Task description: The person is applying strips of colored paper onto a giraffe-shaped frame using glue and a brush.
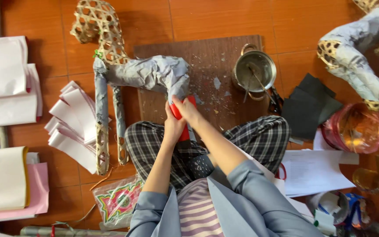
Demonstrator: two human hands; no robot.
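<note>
1. Head view: both hands meet at the rear leg of a woven bamboo animal frame [110,66], whose body is wrapped in grey paper [154,72]. The frame lies on its side, half on a brown board [216,61].
2. The left hand [174,123] is closed around a strip of red paper [178,115] on that leg. The right hand [188,109] presses its fingers together on the strip's top edge.
3. Judging from this, the strip wants smoothing flat and tight, overlapping the grey (creases would show).
4. A metal pot [255,70] with a stirring stick stands on the board, just beside the hands.
</note>
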